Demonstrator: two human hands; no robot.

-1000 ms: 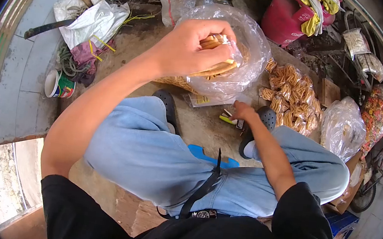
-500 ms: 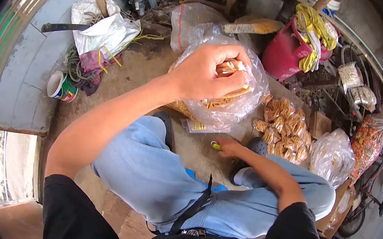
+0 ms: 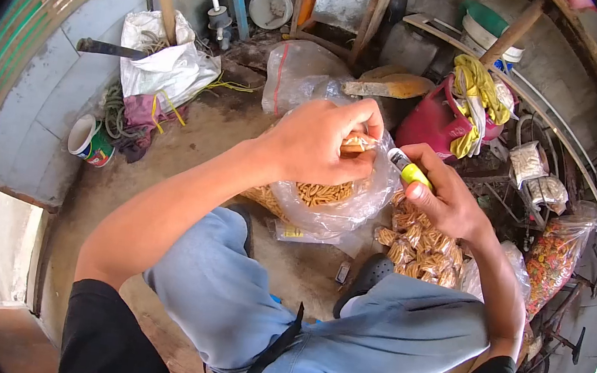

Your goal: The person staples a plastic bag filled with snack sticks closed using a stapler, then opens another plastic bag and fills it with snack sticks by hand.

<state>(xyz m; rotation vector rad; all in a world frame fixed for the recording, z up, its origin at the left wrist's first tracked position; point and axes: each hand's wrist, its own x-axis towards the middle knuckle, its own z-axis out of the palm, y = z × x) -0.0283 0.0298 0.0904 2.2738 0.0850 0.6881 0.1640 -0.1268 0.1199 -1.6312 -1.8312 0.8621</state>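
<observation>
My left hand (image 3: pixel 323 141) is closed, gripping the gathered top of a small clear packet of brown snack sticks (image 3: pixel 357 143). It hovers above a large open plastic bag (image 3: pixel 339 218), in which loose snack sticks (image 3: pixel 321 193) show. Fingers wrapped, my right hand (image 3: pixel 453 198) holds a yellow-green lighter (image 3: pixel 415 175) with its metal end pointing at the packet. A small gap lies between lighter and packet. Whether a flame burns I cannot tell.
Filled snack packets (image 3: pixel 422 243) are heaped on the floor at right. Behind them stand a magenta tub (image 3: pixel 422 120) with yellow cloth and a bag of colourful snacks (image 3: pixel 558 256). At left are a white sack (image 3: pixel 171 66) and a small paint bucket (image 3: pixel 92 140).
My right hand has risen from near the floor with the lighter, up beside the packet. My left hand still grips the packet, slightly lower in view. The camera view has shifted.
</observation>
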